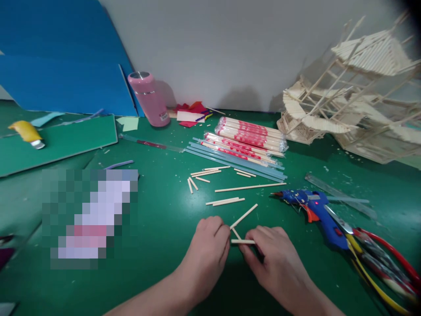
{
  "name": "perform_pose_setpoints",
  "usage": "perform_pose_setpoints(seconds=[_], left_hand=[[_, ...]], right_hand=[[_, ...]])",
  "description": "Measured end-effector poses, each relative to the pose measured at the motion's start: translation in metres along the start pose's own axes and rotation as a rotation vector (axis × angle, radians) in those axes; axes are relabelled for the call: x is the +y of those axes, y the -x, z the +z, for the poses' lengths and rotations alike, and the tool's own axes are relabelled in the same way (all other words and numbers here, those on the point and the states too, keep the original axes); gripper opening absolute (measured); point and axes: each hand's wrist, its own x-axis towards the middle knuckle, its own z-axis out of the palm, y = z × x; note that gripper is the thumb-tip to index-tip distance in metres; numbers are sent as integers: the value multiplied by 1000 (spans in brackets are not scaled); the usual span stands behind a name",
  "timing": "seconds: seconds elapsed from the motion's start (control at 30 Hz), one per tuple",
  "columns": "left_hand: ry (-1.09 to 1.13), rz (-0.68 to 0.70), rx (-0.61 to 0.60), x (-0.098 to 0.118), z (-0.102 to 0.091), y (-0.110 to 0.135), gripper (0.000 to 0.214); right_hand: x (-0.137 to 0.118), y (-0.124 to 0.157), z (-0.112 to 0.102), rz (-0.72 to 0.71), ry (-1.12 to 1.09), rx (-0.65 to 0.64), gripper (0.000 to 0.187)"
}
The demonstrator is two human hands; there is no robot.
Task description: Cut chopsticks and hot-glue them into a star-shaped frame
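Note:
My left hand [210,250] is closed, its fingertips pinching one end of a pale wooden stick [245,216] that slants up and away to the right. My right hand [272,259] pinches a short wooden stick [242,242], which lies level and points toward my left hand. Between the hands a thinner-looking stick [236,233] runs from the slanted one down to my right fingers; whether they are joined I cannot tell. Just beyond lie loose cut sticks [226,202] and one longer stick [250,187]. To the right, a blue glue gun [304,199] rests with its small red light on.
Wrapped chopstick bundles [251,134] and blue-grey glue sticks [237,160] lie behind. A stick-built house model [365,92] stands back right. Red-and-yellow-handled tools [378,259] lie at right, a pink flask [149,101] back left, a yellow cutter [28,134] on a green board [75,140].

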Motion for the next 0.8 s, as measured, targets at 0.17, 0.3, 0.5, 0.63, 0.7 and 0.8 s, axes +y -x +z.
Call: perform_pose_setpoints(seconds=[0.17, 0.3, 0.5, 0.63, 0.7, 0.8], left_hand=[[-4, -23, -17, 0, 2, 2, 24], [1, -28, -25, -1, 2, 2, 24], [-7, -36, -28, 0, 1, 1, 25], [-12, -32, -29, 1, 1, 0, 24], [-10, -22, -25, 0, 1, 0, 23], [-9, -7, -17, -1, 1, 0, 22]], right_hand=[[5, 1, -11, 32, -45, 10, 16], [13, 1, -12, 7, 28, 57, 23], [19, 1, -9, -20, -11, 77, 21], [22, 1, -8, -41, -26, 121, 20], [23, 1, -7, -53, -35, 127, 21], [26, 1, -6, -66, -53, 138, 21]])
